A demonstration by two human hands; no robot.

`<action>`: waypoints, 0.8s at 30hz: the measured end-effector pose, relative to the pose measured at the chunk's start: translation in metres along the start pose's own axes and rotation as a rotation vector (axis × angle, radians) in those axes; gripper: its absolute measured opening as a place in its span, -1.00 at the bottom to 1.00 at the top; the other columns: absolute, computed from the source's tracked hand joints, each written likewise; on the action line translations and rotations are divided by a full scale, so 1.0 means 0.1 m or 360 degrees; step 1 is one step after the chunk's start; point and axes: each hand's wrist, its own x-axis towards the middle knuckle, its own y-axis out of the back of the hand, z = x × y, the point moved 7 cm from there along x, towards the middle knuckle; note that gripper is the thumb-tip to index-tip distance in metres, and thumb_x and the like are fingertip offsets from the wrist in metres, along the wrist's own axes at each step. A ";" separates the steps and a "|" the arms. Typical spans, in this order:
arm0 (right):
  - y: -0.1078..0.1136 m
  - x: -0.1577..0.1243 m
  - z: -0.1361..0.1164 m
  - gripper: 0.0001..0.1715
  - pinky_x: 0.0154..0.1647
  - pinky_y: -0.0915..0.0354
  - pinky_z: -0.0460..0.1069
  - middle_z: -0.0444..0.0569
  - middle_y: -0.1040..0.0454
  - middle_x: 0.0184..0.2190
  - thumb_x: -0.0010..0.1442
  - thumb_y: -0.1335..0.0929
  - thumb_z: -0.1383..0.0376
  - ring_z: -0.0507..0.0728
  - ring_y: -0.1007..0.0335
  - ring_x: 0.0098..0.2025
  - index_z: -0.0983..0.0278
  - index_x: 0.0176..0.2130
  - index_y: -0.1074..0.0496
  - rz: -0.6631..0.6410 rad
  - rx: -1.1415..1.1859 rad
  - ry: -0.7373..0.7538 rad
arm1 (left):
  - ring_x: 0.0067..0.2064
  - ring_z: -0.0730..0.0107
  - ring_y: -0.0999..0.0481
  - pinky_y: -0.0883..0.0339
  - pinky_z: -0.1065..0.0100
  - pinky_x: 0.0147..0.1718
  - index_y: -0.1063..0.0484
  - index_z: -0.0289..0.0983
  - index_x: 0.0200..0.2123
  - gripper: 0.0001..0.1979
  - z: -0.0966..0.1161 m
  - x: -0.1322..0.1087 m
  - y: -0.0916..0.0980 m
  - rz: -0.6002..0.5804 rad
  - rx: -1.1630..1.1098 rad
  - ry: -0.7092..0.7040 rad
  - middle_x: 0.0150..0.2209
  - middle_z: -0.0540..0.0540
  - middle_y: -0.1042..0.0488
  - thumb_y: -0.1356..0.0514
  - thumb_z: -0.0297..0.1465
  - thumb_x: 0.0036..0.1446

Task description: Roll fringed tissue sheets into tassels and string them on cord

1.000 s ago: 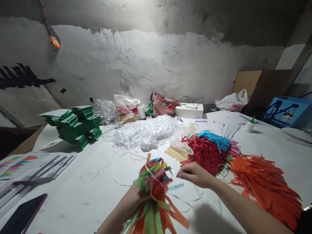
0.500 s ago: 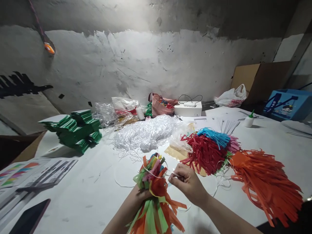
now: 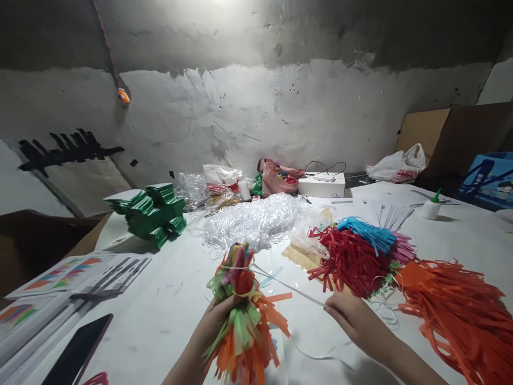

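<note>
My left hand [image 3: 222,313] is closed round a bundle of paper tassels [image 3: 245,321], mostly orange and light green, with pink, yellow and other colours at its top. White string [image 3: 286,286] circles the upper part of the bundle and runs taut to the right. The string's other stretch is pinched in the closed fingers of my right hand [image 3: 350,315]. A looser length of the string hangs below and trails over the table. Just beyond my right hand lie a red tassel bunch [image 3: 352,259] and an orange tassel bunch [image 3: 452,305].
A heap of white string [image 3: 256,219] lies mid-table. Green folded paper stacks [image 3: 150,214], printed sheets [image 3: 80,278] and a phone [image 3: 78,350] are on the left. Blue tassels [image 3: 368,232] and a glue bottle [image 3: 432,207] stand right. Behind are a white box [image 3: 320,185] and plastic bag [image 3: 401,164].
My right hand has moved right and slightly down, away from the bundle, drawing the string straight. The bundle stays in my left hand. The whole view has shifted a little to the left.
</note>
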 end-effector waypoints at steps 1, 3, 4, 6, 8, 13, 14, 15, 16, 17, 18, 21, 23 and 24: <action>-0.02 -0.04 -0.14 -0.75 -0.37 -0.12 -0.04 -0.07 -0.46 -0.40 0.35 -0.21 0.40 0.07 -0.34 -0.38 0.26 -0.32 -0.41 -0.0053 -0.0319 0.0127 | -0.35 0.13 -0.58 -0.42 0.26 -0.31 -0.53 -0.24 -0.34 -0.69 0.06 0.02 0.00 0.0038 0.0171 -0.0116 -0.44 -0.03 -0.60 -0.42 -0.23 -0.17; -0.07 -0.09 -0.51 -0.76 -0.47 -0.01 -0.02 -0.08 -0.45 -0.44 0.22 -0.25 0.53 0.06 -0.28 -0.48 0.26 -0.35 -0.40 -0.0186 -0.0770 0.0432 | -0.25 0.06 -0.57 -0.38 0.26 -0.25 -0.55 -0.23 -0.36 -0.74 0.14 0.03 -0.11 0.0047 0.0499 -0.0282 -0.41 -0.04 -0.61 -0.40 -0.24 -0.14; -0.09 -0.09 -0.72 -0.77 -0.51 0.04 -0.01 -0.09 -0.44 -0.46 0.17 -0.28 0.55 0.06 -0.24 -0.52 0.25 -0.37 -0.39 -0.0244 -0.0897 0.0603 | -0.23 0.03 -0.56 -0.36 0.25 -0.25 -0.56 -0.22 -0.37 -0.78 0.15 0.01 -0.21 0.0013 0.0655 -0.0334 -0.41 -0.05 -0.61 -0.39 -0.26 -0.13; -0.02 0.02 -1.08 -0.82 -0.52 0.06 0.00 -0.04 -0.46 -0.43 0.21 -0.29 0.51 0.09 -0.27 -0.49 0.28 -0.32 -0.41 -0.0249 -0.0991 0.0835 | -0.22 0.01 -0.55 -0.34 0.25 -0.24 -0.57 -0.19 -0.40 -0.88 0.12 -0.05 -0.49 -0.0142 0.0942 -0.0406 -0.42 -0.05 -0.61 -0.34 -0.31 -0.08; 0.11 0.25 -1.25 -0.82 -0.51 0.03 -0.01 0.01 -0.50 -0.38 0.29 -0.28 0.46 0.08 -0.30 -0.47 0.31 -0.28 -0.47 -0.0262 -0.0845 0.0884 | -0.24 0.04 -0.56 -0.34 0.25 -0.22 -0.55 -0.18 -0.47 -0.97 0.06 -0.17 -0.78 -0.0358 0.1151 -0.0451 -0.44 -0.05 -0.61 -0.31 -0.38 -0.08; 0.21 0.74 -0.81 -0.82 -0.32 -0.23 -0.10 -0.04 -0.59 -0.32 0.33 -0.37 0.27 0.05 -0.47 -0.32 0.24 -0.14 -0.59 -0.0502 -0.0201 0.0584 | -0.29 0.14 -0.58 -0.42 0.28 -0.21 -0.60 -0.17 -0.45 -0.95 0.10 -0.51 -1.13 -0.0840 0.1267 -0.0508 -0.39 -0.04 -0.65 -0.35 -0.37 -0.08; 0.18 0.74 -0.67 -0.79 -0.30 -0.26 -0.13 -0.05 -0.61 -0.30 0.34 -0.36 0.25 0.03 -0.49 -0.30 0.26 -0.11 -0.59 -0.0527 -0.0158 0.0552 | -0.25 0.13 -0.59 -0.44 0.27 -0.18 -0.63 -0.17 -0.36 -0.89 0.15 -0.56 -1.13 -0.0939 0.1213 -0.0531 -0.31 -0.06 -0.67 -0.34 -0.33 -0.01; 0.13 0.70 -0.52 -0.76 -0.30 -0.27 -0.15 -0.05 -0.62 -0.29 0.36 -0.35 0.25 0.02 -0.51 -0.30 0.28 -0.09 -0.58 -0.0548 -0.0118 0.0507 | -0.20 0.10 -0.61 -0.45 0.25 -0.13 -0.65 -0.17 -0.25 -0.83 0.20 -0.59 -1.10 -0.1012 0.1140 -0.0556 -0.23 -0.08 -0.68 -0.32 -0.29 0.07; 0.08 0.64 -0.38 -0.73 -0.31 -0.28 -0.16 -0.04 -0.62 -0.29 0.37 -0.32 0.24 0.03 -0.51 -0.30 0.31 -0.09 -0.57 -0.0564 -0.0089 0.0453 | -0.13 0.06 -0.61 -0.45 0.22 -0.07 -0.65 -0.17 -0.16 -0.76 0.25 -0.59 -1.04 -0.1037 0.1050 -0.0578 -0.14 -0.11 -0.67 -0.29 -0.25 0.13; 0.03 0.56 -0.24 -0.71 -0.33 -0.29 -0.16 -0.04 -0.63 -0.31 0.38 -0.30 0.25 0.03 -0.51 -0.32 0.33 -0.10 -0.58 -0.0573 -0.0077 0.0392 | -0.04 0.01 -0.59 -0.43 0.17 0.01 -0.64 -0.17 -0.09 -0.71 0.29 -0.56 -0.95 -0.1001 0.0955 -0.0592 -0.05 -0.14 -0.65 -0.28 -0.21 0.16; -0.02 0.47 -0.10 -0.69 -0.35 -0.28 -0.16 -0.04 -0.63 -0.32 0.39 -0.28 0.26 0.04 -0.51 -0.33 0.33 -0.10 -0.57 -0.0578 -0.0078 0.0332 | 0.06 -0.06 -0.55 -0.40 0.13 0.08 -0.62 -0.16 -0.05 -0.67 0.31 -0.51 -0.83 -0.0912 0.0864 -0.0600 0.04 -0.15 -0.60 -0.28 -0.18 0.16; -0.12 0.18 0.27 -0.66 -0.38 -0.25 -0.14 -0.05 -0.61 -0.38 0.38 -0.24 0.28 0.05 -0.49 -0.38 0.33 -0.18 -0.58 -0.0570 -0.0143 0.0144 | 0.23 -0.18 -0.39 -0.29 0.02 0.21 -0.58 -0.11 0.03 -0.54 0.29 -0.29 -0.36 -0.0537 0.0519 -0.0577 0.27 -0.13 -0.39 -0.37 -0.14 0.04; -0.11 0.02 0.52 -0.64 -0.40 -0.21 -0.13 -0.06 -0.57 -0.47 0.35 -0.25 0.27 0.06 -0.44 -0.43 0.32 -0.32 -0.58 -0.0552 -0.0259 0.0016 | 0.21 -0.16 -0.43 -0.36 0.04 0.17 -0.51 -0.03 0.10 -0.39 0.24 -0.15 0.00 -0.0267 0.0183 -0.0518 0.30 -0.08 -0.36 -0.45 -0.17 -0.07; -0.07 -0.05 0.65 -0.64 -0.39 -0.20 -0.11 -0.05 -0.56 -0.48 0.32 -0.25 0.29 0.07 -0.43 -0.43 0.31 -0.38 -0.56 -0.0535 -0.0333 -0.0051 | 0.16 -0.13 -0.49 -0.44 0.07 0.10 -0.48 0.02 0.13 -0.30 0.24 -0.10 0.18 -0.0144 0.0005 -0.0502 0.26 -0.06 -0.42 -0.50 -0.20 -0.16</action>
